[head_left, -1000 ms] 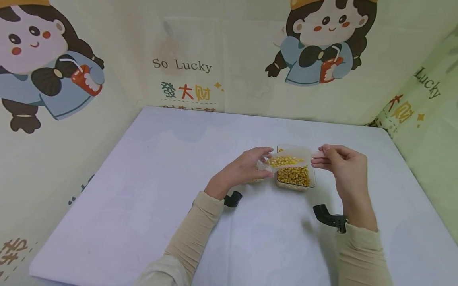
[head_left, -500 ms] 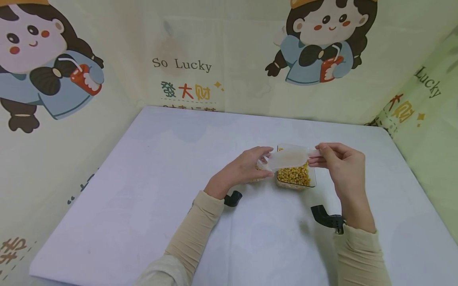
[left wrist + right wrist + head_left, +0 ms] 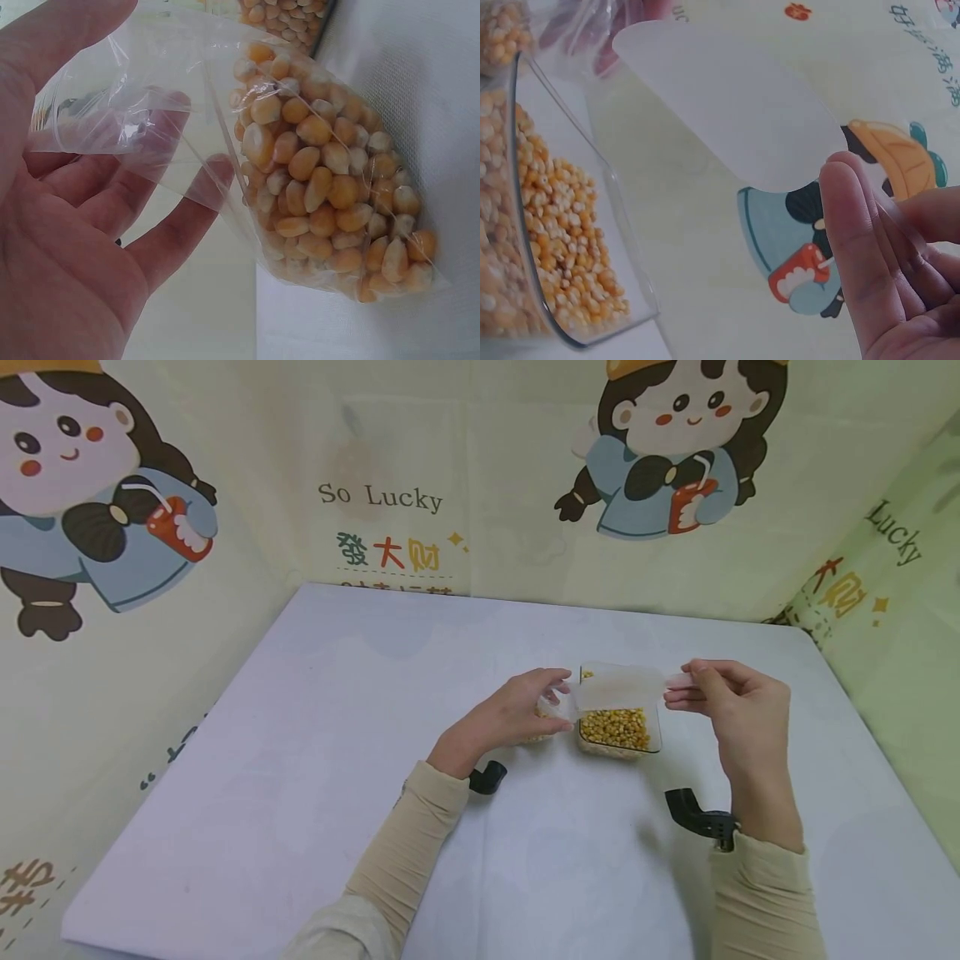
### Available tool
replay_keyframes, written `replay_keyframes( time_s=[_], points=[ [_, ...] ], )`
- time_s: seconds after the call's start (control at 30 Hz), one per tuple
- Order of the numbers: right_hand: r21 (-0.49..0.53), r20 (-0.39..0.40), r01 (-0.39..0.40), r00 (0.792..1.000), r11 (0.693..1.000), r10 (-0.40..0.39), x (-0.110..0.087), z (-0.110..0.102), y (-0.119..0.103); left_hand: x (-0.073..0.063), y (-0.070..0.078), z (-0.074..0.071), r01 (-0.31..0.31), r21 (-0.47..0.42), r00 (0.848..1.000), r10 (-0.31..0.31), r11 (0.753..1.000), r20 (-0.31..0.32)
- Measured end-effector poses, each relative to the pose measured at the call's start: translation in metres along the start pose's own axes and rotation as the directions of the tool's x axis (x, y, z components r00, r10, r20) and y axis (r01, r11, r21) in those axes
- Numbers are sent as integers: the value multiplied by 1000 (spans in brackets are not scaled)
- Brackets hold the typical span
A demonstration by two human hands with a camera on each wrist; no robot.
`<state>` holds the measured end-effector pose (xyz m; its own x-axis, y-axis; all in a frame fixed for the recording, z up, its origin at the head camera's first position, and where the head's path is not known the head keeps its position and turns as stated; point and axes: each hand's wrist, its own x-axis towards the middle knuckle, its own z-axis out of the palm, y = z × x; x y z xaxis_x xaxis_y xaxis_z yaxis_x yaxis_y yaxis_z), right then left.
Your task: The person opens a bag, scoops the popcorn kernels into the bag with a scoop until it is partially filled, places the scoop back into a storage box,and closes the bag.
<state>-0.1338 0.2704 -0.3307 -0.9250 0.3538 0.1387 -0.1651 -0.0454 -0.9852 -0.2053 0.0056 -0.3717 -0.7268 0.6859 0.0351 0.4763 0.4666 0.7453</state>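
My left hand (image 3: 510,706) holds a clear plastic bag (image 3: 187,52) by its mouth, thumb and fingers spread apart with the film stretched between them. Corn kernels (image 3: 322,172) fill the bag's lower part, seen up close in the left wrist view. Between thumb and fingers, my right hand (image 3: 742,710) pinches the handle of a whitish translucent scoop (image 3: 727,105). No kernels show in the scoop, which overlaps the clear container (image 3: 655,727) in the head view. Loose corn (image 3: 570,232) lies inside that container, just right of the bag.
A white-covered table (image 3: 360,760) carries everything. Patterned cloth (image 3: 510,485) with cartoon figures and lettering hangs behind it and at both sides. Black wrist mounts (image 3: 701,814) stick out inward from the sleeves.
Kernels lay in the scoop a second ago; it then tipped towards the bag and they left it. My right hand has since drawn the scoop rightward. My left hand stays put.
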Motion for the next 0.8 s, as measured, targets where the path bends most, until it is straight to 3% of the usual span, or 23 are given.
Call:
replay_keyframes(
  time_s=[0.27, 0.6, 0.8],
  points=[
    [62, -81, -19, 996, 998, 24, 3, -17, -1, 0, -1, 0, -19, 7, 1000, 19, 1000, -4],
    [-61, -155, -78, 986, 995, 68, 5, -24, -2, 0, -2, 1, -19, 14, 1000, 19, 1000, -6],
    [-184, -199, -97, 978, 978, 60, 6, -25, -3, 0, -2, 1, -16, 7, 1000, 16, 1000, -4]
  ],
)
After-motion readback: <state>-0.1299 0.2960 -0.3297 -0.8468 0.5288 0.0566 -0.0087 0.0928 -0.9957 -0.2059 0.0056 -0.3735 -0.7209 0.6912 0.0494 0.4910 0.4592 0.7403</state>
